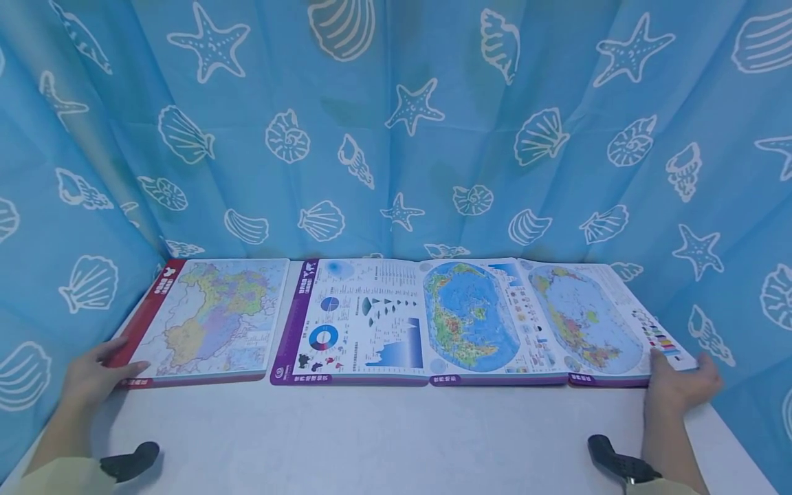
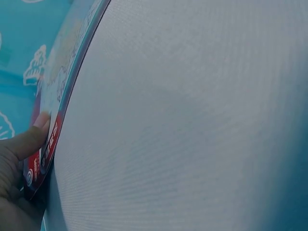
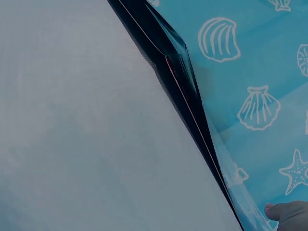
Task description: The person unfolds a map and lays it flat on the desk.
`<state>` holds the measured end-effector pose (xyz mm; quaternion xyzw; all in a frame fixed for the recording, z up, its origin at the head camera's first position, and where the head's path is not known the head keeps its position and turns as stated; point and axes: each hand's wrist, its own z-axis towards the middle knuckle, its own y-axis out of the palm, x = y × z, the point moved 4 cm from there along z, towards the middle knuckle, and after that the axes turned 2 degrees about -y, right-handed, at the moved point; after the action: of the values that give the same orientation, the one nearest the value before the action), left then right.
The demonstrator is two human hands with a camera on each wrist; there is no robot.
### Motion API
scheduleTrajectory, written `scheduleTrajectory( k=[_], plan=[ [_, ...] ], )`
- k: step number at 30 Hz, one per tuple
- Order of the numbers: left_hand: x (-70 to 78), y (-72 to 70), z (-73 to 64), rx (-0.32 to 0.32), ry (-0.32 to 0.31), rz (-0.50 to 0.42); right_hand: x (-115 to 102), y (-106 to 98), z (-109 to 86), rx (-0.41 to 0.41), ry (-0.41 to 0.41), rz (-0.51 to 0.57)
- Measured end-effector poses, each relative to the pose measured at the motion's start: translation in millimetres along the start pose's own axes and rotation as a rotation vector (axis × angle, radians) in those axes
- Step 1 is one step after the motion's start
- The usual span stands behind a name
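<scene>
A red-edged folded map [image 1: 216,316] lies at the left of the white table, its coloured regions facing up. My left hand [image 1: 93,378] grips its near left corner; in the left wrist view the thumb [image 2: 41,122] lies on top and the other fingers are mostly hidden behind the edge. To the right, a purple-edged fold-out world map [image 1: 365,323] spreads across several panels. At its near right corner, my right hand [image 1: 677,385] holds the last panel [image 1: 578,323], thumb over the front edge and fingers by the right side. The right wrist view shows only part of that hand.
A blue curtain [image 1: 396,158] with white seashells and starfish hangs close behind the maps and along both sides. White table surface [image 1: 371,440] stretches in front of the maps. A dark strap end [image 1: 130,462] sticks out by each sleeve.
</scene>
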<state>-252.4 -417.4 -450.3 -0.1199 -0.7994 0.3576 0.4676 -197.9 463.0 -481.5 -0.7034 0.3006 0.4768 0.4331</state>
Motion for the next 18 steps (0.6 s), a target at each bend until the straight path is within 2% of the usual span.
scheduleTrajectory(
  k=[6, 11, 18],
  plan=[
    [-3.5, 0.9, 0.2, 0.023, -0.031, -0.028, 0, 3, -0.6, -0.013, -0.007, -0.008],
    [-3.3, 1.5, 3.6, 0.007, -0.023, -0.013, -3, 4, -2.9, -0.017, -0.034, -0.043],
    [-5.1, 1.7, 7.1, -0.016, -0.028, -0.007, -9, 7, -9.2, -0.085, -0.043, -0.047]
  ],
)
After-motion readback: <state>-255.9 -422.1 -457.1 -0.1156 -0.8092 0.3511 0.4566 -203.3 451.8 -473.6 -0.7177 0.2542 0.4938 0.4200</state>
